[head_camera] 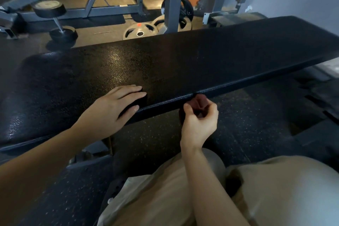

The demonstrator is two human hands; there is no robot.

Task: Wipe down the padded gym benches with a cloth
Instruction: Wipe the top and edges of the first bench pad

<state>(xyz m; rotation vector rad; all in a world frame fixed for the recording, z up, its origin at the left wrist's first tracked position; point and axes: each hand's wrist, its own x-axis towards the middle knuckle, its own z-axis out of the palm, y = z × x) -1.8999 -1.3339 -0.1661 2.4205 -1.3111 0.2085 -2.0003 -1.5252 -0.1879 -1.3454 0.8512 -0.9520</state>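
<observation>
- Black padded bench [183,57]: long axis runs from near left to far right; its right end points toward the far wall.
- Left hand [113,108]: flat, fingers straight, pressing on the pad's near edge.
- Right hand [199,117]: curled round a dark red cloth [199,102], held against the pad's near side edge, just right of the left hand.
- Step, as judged: wiping the side edge; the next move calls for sliding the cloth along the edge.
- Dumbbell [55,22] and weight plates [140,32]: far floor.
</observation>
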